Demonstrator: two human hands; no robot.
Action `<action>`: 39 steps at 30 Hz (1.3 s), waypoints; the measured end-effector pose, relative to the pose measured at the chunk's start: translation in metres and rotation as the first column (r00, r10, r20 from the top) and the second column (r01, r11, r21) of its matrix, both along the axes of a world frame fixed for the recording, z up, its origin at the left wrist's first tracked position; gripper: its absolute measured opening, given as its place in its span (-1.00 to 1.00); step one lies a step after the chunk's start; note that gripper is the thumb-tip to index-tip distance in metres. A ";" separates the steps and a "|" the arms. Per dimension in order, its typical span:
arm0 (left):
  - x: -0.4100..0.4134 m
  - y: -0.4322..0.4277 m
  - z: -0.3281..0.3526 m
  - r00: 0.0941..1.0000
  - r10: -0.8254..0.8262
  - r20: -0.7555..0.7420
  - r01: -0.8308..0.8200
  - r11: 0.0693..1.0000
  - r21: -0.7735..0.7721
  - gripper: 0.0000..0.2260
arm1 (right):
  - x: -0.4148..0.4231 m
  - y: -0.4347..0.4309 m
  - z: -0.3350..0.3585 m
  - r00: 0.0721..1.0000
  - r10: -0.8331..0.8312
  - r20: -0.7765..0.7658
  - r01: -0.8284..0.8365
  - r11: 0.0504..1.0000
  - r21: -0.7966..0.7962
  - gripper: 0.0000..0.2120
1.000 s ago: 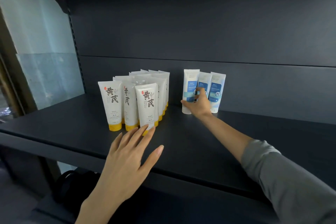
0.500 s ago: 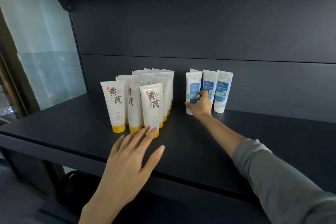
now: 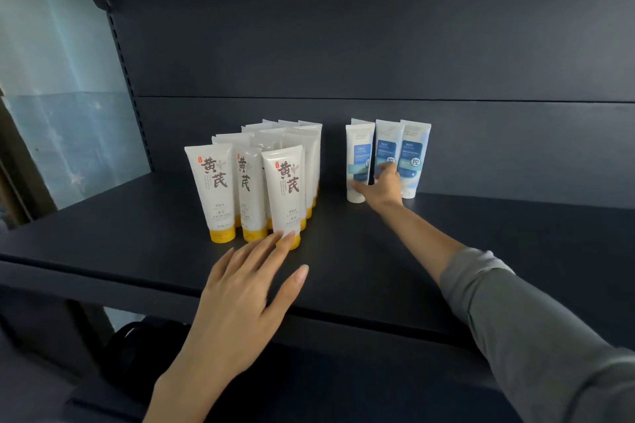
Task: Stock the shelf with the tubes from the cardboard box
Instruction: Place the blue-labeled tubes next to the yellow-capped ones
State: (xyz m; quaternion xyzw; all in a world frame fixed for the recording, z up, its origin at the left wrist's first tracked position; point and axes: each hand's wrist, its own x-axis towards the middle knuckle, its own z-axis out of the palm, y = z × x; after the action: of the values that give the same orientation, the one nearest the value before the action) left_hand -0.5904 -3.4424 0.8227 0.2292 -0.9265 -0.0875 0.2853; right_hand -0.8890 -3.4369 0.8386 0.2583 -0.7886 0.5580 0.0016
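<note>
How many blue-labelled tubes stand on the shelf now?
4: left tube, middle tube, right tube in one row; fourth tube behind the left one. More may be hidden.

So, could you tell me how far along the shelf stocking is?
Done: yellow-capped tubes and a row of blue-labelled tubes stand on the shelf. In hand: the right hand touches the blue-labelled tubes, apparently straightening them; the left hand holds nothing. Left: unclear, since the cardboard box is out of view.
</note>
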 end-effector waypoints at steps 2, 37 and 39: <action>0.000 0.001 0.001 1.000 -0.029 0.004 0.029 1.000 -0.001 -0.29 | 0.001 0.017 0.001 0.999 -0.001 -0.049 0.005 0.997 0.075 -0.40; -0.090 0.290 -0.077 0.658 -0.746 0.102 0.751 0.642 -0.151 -0.50 | 0.177 0.567 -0.132 0.730 -0.563 -0.388 0.669 0.472 0.574 -0.26; -0.103 0.314 -0.097 0.592 -0.790 0.160 0.806 0.584 -0.096 -0.49 | 0.185 0.591 -0.154 0.694 -0.634 -0.340 0.684 0.436 0.584 -0.27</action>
State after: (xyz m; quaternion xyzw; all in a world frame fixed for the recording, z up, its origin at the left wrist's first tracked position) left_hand -0.6933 -3.1280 0.7259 -0.2306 -0.9474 -0.1211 0.1861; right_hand -0.7043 -2.8463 0.6848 -0.0686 -0.9697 0.1781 0.1527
